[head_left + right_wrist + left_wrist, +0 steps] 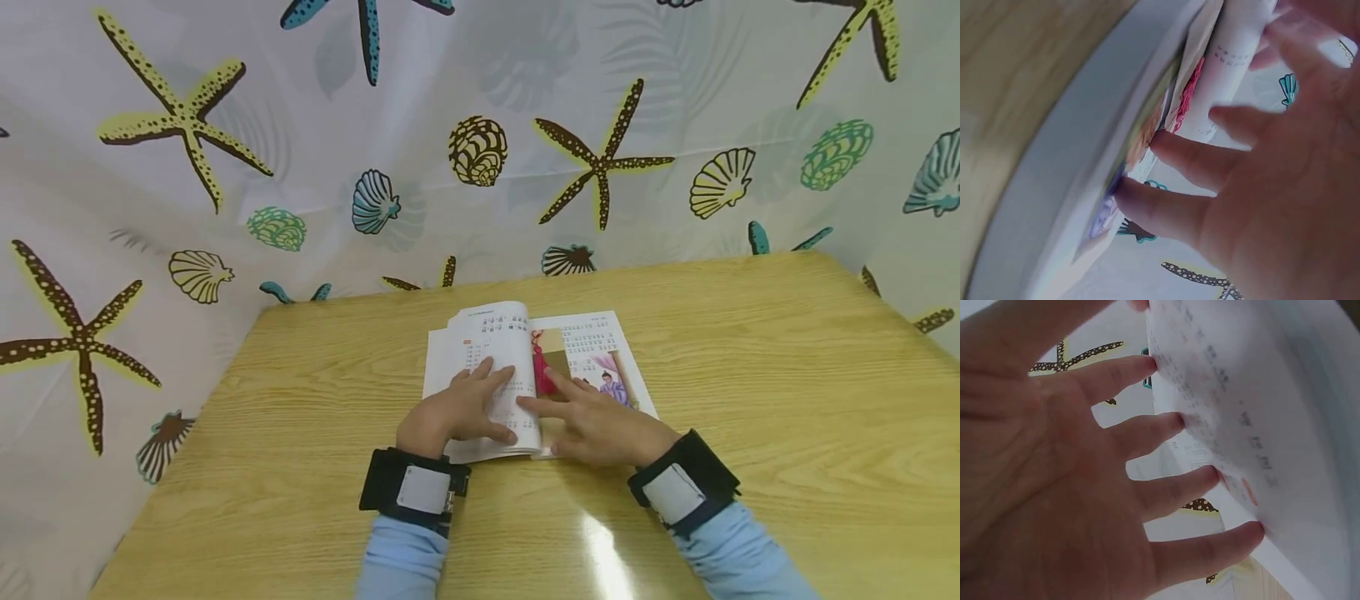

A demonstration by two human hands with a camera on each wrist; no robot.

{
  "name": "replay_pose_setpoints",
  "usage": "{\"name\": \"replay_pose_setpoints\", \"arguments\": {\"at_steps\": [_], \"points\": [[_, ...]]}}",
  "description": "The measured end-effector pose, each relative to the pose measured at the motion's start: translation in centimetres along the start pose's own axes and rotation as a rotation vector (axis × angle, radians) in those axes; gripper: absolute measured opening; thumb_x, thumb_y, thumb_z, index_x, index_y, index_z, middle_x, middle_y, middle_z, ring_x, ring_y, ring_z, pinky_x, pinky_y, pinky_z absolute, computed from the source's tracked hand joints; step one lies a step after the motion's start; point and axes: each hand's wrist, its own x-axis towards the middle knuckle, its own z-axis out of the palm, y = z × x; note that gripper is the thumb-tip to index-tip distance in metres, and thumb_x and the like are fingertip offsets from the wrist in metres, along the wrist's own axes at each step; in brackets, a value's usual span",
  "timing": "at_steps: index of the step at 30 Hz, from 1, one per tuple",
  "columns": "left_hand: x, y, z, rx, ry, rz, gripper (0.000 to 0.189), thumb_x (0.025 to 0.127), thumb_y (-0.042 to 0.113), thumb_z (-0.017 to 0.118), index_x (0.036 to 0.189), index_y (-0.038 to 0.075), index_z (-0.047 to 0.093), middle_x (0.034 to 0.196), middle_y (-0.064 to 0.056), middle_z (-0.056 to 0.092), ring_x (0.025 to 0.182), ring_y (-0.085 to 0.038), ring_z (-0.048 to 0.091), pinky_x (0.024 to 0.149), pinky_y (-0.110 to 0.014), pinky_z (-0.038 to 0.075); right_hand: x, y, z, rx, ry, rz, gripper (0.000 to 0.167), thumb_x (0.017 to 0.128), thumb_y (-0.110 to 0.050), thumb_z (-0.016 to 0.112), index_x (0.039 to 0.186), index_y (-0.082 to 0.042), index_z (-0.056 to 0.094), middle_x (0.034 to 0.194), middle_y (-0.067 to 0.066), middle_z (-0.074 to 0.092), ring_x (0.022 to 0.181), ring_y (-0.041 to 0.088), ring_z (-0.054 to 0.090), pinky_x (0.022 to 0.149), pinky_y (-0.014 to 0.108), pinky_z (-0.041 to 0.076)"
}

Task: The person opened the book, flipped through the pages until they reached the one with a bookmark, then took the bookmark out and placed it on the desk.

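Observation:
An open book (585, 333) lies on the wooden table, with printed text on its left page (487, 333) and coloured pictures on its right page. My left hand (468, 406) rests spread on the left page; in the left wrist view its fingertips (1254, 532) touch the paper. Over the right page lies my right hand (600, 421), fingers spread. Two of its fingertips (1129, 187) touch the pictured page in the right wrist view, while another finger is lifted near the curved page by the spine. Neither hand grips anything.
The wooden table (750, 350) extends on both sides of the book. Behind it hangs a pale cloth (420, 100) printed with starfish and shells. Each wrist wears a black strap (686, 479) over a light blue sleeve (401, 554).

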Motion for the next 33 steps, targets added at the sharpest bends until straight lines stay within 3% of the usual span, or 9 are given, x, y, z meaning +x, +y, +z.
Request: {"name": "replay_pose_setpoints", "arguments": {"at_steps": [4, 6, 7, 9, 14, 26, 31, 33], "points": [[0.2, -0.2, 0.3, -0.041, 0.015, -0.009, 0.090, 0.083, 0.026, 0.086, 0.159, 0.017, 0.037, 0.168, -0.013, 0.017, 0.151, -0.042, 0.017, 0.116, -0.061, 0.026, 0.3, 0.5, -0.5, 0.011, 0.026, 0.137, 0.074, 0.095, -0.021, 0.068, 0.156, 0.001, 0.033, 0.157, 0.039, 0.021, 0.138, 0.056, 0.035, 0.114, 0.066, 0.022], [0.2, -0.3, 0.4, -0.055, 0.013, -0.009, 0.091, 0.083, 0.025, 0.086, 0.159, 0.018, 0.036, 0.168, -0.013, 0.016, 0.152, -0.042, 0.016, 0.117, -0.060, 0.025, 0.2, 1.0, -0.9, -0.004, 0.029, 0.213, 0.074, 0.095, -0.021, 0.068, 0.153, 0.009, 0.033, 0.154, 0.040, 0.026, 0.140, 0.054, 0.033, 0.116, 0.065, 0.018], [0.2, -0.4, 0.4, -0.060, 0.012, -0.007, 0.092, 0.083, 0.025, 0.086, 0.159, 0.017, 0.036, 0.168, -0.013, 0.016, 0.152, -0.042, 0.016, 0.117, -0.060, 0.024, 0.1, 1.3, -1.0, -0.041, 0.024, 0.233, 0.070, 0.095, -0.021, 0.068, 0.149, 0.011, 0.038, 0.152, 0.040, 0.030, 0.140, 0.055, 0.033, 0.116, 0.065, 0.019], [0.1, -0.5, 0.5, -0.063, 0.014, 0.003, 0.091, 0.083, 0.025, 0.086, 0.159, 0.017, 0.036, 0.168, -0.013, 0.016, 0.151, -0.042, 0.016, 0.117, -0.059, 0.024, -0.3, 1.9, -1.3, -0.132, 0.002, 0.256, 0.063, 0.094, -0.023, 0.070, 0.140, 0.013, 0.048, 0.148, 0.039, 0.039, 0.139, 0.055, 0.035, 0.111, 0.063, 0.032], [0.4, -0.5, 0.4, -0.059, 0.026, 0.043, 0.089, 0.085, 0.025, 0.084, 0.159, 0.018, 0.036, 0.169, -0.011, 0.015, 0.152, -0.040, 0.015, 0.118, -0.059, 0.023, -1.3, 3.0, -1.6, -0.264, -0.026, 0.250, 0.054, 0.090, -0.027, 0.073, 0.129, 0.008, 0.060, 0.144, 0.034, 0.048, 0.135, 0.053, 0.042, 0.098, 0.066, 0.045], [0.0, -0.4, 0.1, -0.048, 0.016, 0.005, 0.088, 0.086, 0.026, 0.084, 0.159, 0.016, 0.037, 0.167, -0.013, 0.021, 0.151, -0.039, 0.019, 0.118, -0.056, 0.024, -1.0, 2.8, -1.9, -0.268, -0.015, 0.257, 0.055, 0.089, -0.027, 0.075, 0.131, 0.007, 0.061, 0.145, 0.032, 0.048, 0.132, 0.054, 0.044, 0.094, 0.069, 0.045], [0.1, -0.3, 0.2, -0.045, 0.013, -0.004, 0.088, 0.085, 0.026, 0.084, 0.159, 0.016, 0.037, 0.167, -0.013, 0.022, 0.151, -0.038, 0.021, 0.118, -0.054, 0.025, -0.9, 2.9, -1.8, -0.225, 0.045, 0.233, 0.041, 0.092, -0.023, 0.073, 0.123, 0.003, 0.066, 0.139, 0.031, 0.052, 0.129, 0.057, 0.044, 0.090, 0.072, 0.046], [0.1, -0.3, 0.3, -0.043, 0.016, -0.005, 0.088, 0.085, 0.027, 0.084, 0.159, 0.016, 0.037, 0.167, -0.013, 0.022, 0.151, -0.038, 0.021, 0.118, -0.054, 0.025, -0.6, 2.9, -1.6, -0.153, 0.092, 0.191, 0.029, 0.093, -0.019, 0.071, 0.113, 0.002, 0.069, 0.130, 0.028, 0.059, 0.127, 0.055, 0.048, 0.096, 0.072, 0.041]]}}
